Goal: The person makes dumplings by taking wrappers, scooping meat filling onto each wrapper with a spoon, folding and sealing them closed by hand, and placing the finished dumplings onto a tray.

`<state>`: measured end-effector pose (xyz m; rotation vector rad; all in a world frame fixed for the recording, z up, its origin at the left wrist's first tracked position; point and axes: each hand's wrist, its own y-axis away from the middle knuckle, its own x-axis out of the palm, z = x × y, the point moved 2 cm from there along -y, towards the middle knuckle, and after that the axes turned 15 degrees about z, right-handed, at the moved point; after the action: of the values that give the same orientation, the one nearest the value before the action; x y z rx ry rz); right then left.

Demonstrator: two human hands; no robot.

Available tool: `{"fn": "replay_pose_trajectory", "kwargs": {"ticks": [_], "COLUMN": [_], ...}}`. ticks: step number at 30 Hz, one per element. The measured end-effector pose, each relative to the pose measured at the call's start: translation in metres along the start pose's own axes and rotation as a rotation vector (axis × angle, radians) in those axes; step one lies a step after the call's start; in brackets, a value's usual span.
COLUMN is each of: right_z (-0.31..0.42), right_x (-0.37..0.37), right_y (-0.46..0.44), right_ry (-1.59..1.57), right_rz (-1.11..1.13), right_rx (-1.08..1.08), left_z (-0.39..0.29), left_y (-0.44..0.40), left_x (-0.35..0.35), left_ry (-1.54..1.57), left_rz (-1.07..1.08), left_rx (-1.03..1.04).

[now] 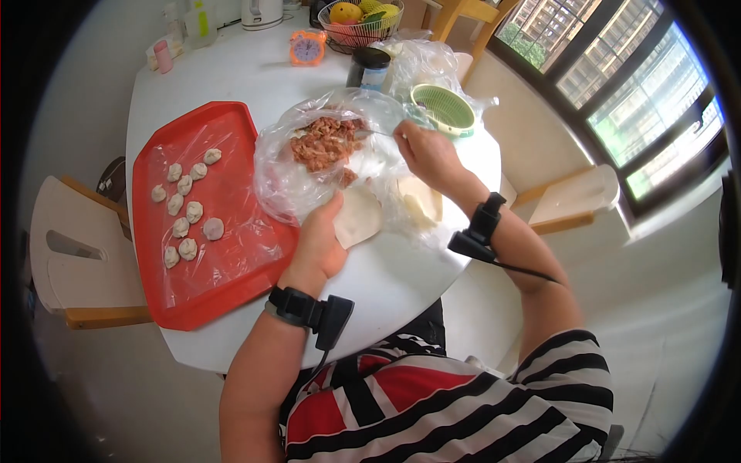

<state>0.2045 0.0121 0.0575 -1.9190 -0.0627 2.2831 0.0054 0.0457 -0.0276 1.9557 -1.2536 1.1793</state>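
My left hand (318,241) is closed on the edge of a pale wonton wrapper (358,216), which lies flat across the fingers. Beyond it, minced meat filling (324,143) sits in a spread clear plastic bag (276,179). My right hand (429,157) is closed round a thin utensil (377,132) pointing left toward the meat; its exact kind does not show. Below that hand, a stack of wrappers (419,202) rests in clear plastic. Several folded wontons (194,210) lie on plastic film in a red tray (251,272) at the left.
Behind the bag stand a dark-lidded jar (368,69) and a green basket (443,109). Farther back are an orange clock (308,48), a wire fruit basket (360,31) and a white kettle (262,14). Chairs flank the white table (409,270).
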Motion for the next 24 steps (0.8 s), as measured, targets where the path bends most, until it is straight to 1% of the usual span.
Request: {"fn": "replay_pose_trajectory", "kwargs": {"ticks": [2, 3, 5, 6, 8, 12, 14, 15, 17, 18, 20, 24], "right_z": [-0.006, -0.008, -0.013, -0.014, -0.016, -0.017, -0.016, -0.018, -0.021, -0.022, -0.026, -0.026], "right_x": [0.013, 0.017, 0.024, 0.027, 0.03, 0.032, 0.032, 0.032, 0.034, 0.033, 0.032, 0.028], "right_y": [-0.005, -0.005, -0.005, -0.005, -0.004, -0.008, -0.01, -0.01, -0.01, -0.01, -0.008, -0.003], "right_ry": [0.032, 0.032, -0.109, -0.11, -0.319, -0.447, -0.86, -0.862, -1.222, -1.224, -1.329, -1.356], "right_rz": [0.027, 0.029, 0.019, 0.02, 0.022, 0.062, 0.289, 0.287, 0.323, 0.321, 0.377, 0.42], "right_rx": [0.069, 0.066, 0.056, 0.054, -0.007, 0.048, 0.289, 0.29, 0.342, 0.34, 0.363, 0.375], "left_z": [-0.001, -0.002, -0.003, -0.003, -0.004, -0.003, -0.001, -0.001, -0.003, -0.004, -0.004, -0.004], "left_y": [0.001, 0.001, 0.0, 0.0, 0.0, 0.002, 0.001, 0.001, 0.003, 0.003, 0.001, 0.002], "left_x": [-0.001, -0.001, -0.003, -0.004, -0.003, 0.004, 0.002, 0.002, 0.005, 0.006, 0.002, 0.003], "left_ry": [0.004, 0.009, 0.007, 0.004, 0.0, -0.015, -0.014, -0.01, -0.014, -0.015, -0.014, -0.019], "left_rz": [-0.002, -0.006, -0.032, -0.056, -0.059, -0.063, -0.059, -0.055, -0.043, -0.03, -0.041, -0.039], "left_rx": [-0.002, -0.005, -0.011, -0.021, -0.017, -0.013, -0.016, -0.014, -0.014, -0.012, -0.006, -0.003]}}
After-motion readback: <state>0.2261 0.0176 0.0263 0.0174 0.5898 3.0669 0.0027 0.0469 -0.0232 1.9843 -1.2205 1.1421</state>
